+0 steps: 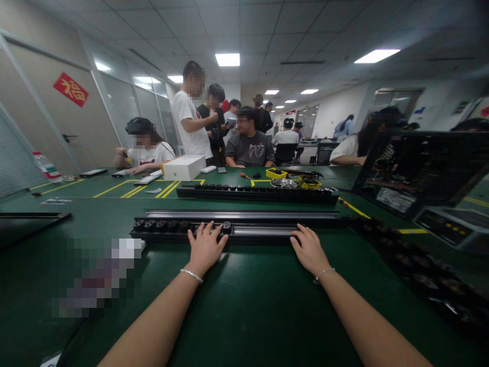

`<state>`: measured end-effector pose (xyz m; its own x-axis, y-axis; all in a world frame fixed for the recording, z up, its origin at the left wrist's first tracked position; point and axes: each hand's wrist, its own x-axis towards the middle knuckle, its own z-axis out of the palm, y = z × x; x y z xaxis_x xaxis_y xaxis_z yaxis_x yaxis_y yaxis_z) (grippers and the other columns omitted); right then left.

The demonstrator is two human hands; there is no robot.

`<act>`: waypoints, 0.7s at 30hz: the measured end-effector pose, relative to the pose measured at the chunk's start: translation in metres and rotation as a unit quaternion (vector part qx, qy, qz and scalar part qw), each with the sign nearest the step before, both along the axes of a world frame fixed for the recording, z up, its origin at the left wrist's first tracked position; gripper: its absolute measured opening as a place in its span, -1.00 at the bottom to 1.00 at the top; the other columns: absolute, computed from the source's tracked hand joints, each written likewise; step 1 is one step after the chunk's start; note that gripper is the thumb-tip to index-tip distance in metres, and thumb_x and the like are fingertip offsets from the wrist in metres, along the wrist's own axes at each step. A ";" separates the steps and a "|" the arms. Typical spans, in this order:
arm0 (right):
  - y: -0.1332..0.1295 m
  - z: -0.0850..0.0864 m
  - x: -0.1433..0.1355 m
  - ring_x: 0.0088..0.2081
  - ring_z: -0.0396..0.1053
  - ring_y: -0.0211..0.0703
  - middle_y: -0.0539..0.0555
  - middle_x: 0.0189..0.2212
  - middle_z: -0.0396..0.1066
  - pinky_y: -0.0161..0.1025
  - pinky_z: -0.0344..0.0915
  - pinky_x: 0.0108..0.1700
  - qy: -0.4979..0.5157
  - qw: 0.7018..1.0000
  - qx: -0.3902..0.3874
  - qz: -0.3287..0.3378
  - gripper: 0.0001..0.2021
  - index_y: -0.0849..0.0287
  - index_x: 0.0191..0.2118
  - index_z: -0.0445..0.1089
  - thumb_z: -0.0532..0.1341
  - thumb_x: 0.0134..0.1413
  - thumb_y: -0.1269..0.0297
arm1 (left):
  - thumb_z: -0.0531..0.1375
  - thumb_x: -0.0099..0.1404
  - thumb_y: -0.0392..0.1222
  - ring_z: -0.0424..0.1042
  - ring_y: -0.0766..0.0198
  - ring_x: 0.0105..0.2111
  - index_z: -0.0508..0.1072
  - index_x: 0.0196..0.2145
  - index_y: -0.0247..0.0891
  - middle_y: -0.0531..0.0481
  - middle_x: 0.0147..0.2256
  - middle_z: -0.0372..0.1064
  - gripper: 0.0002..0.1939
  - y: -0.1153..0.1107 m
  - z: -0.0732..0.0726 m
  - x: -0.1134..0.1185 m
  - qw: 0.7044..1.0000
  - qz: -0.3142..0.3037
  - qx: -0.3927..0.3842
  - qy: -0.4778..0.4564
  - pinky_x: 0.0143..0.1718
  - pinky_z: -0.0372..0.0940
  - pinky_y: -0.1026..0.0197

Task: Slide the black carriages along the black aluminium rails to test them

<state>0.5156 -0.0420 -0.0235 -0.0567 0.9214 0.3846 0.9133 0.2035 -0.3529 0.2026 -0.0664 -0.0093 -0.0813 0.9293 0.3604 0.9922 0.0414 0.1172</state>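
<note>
"What's left of the left hand (206, 250)?"

"Farthest out on the counter (260, 306), a slim blurred-out object (101, 280). Closer in, a row of round black pieces (160, 225) sits in the left stretch of the black rail (263, 240), the thing being handled."

"And that hand itself?"

"Palm down, fingers spread across the rail. A single round piece (226, 227) stands right by its index finger; I can't tell if they touch. I'd keep those fingertips light and low, so nothing seated there gets knocked askew."

"Between the hands?"

"A bare, shiny channel (263, 231), with a long metallic bar (244, 214) lying just behind the rail. I'd keep that gap free of fingers, to see whether things lie straight."

"The right hand (307, 244)?"

"Loosely extended, fingertips at the rail's right stretch, with no grip on anything that I can see. Matching the left hand's pressure should stop the rail from twisting or tipping."

"Past it?"

"A run of dark parts (416, 260), and farther off an open computer case (405, 168). I'd keep that elbow tucked in, clear of those parts."
</note>
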 end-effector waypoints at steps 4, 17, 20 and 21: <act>-0.001 0.002 -0.001 0.24 -0.05 0.07 0.20 0.17 0.15 0.05 -0.07 0.24 -0.001 1.000 -0.006 -0.004 -0.60 0.21 -0.09 0.40 -0.07 0.19 0.13 | -0.12 0.30 0.18 -0.02 -0.09 0.22 0.28 0.11 0.01 -0.05 0.21 0.11 -0.48 0.000 0.000 0.000 1.000 -0.002 0.001 0.002 0.13 -0.21 -0.42; -0.002 0.003 -0.002 0.24 -0.06 0.05 0.19 0.17 0.15 0.05 -0.08 0.24 0.002 1.000 -0.010 -0.007 -0.59 0.21 -0.09 0.40 -0.08 0.19 0.13 | -0.13 0.28 0.21 -0.02 -0.11 0.22 0.28 0.11 0.03 -0.05 0.21 0.10 -0.46 0.001 -0.003 0.002 1.000 -0.007 0.004 0.005 0.12 -0.22 -0.44; -0.002 0.003 -0.002 0.24 -0.06 0.05 0.18 0.18 0.14 0.06 -0.07 0.23 0.006 1.000 -0.016 -0.011 -0.60 0.20 -0.09 0.40 -0.07 0.19 0.13 | -0.13 0.29 0.21 -0.02 -0.11 0.22 0.29 0.11 0.02 -0.05 0.21 0.10 -0.46 0.001 -0.002 0.002 1.000 -0.006 0.005 0.004 0.12 -0.22 -0.44; -0.002 0.004 -0.002 0.24 -0.06 0.05 0.18 0.18 0.14 0.07 -0.06 0.23 0.008 1.000 -0.018 -0.011 -0.60 0.19 -0.09 0.40 -0.07 0.19 0.12 | -0.13 0.29 0.20 -0.02 -0.11 0.22 0.29 0.11 0.02 -0.05 0.21 0.10 -0.46 0.001 -0.002 0.003 1.000 -0.005 0.004 0.004 0.12 -0.22 -0.44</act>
<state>0.5133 -0.0444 -0.0199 -0.0305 0.9356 0.3519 0.9120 0.1701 -0.3733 0.2053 -0.0653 -0.0112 -0.0688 0.9271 0.3684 0.9935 0.0302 0.1095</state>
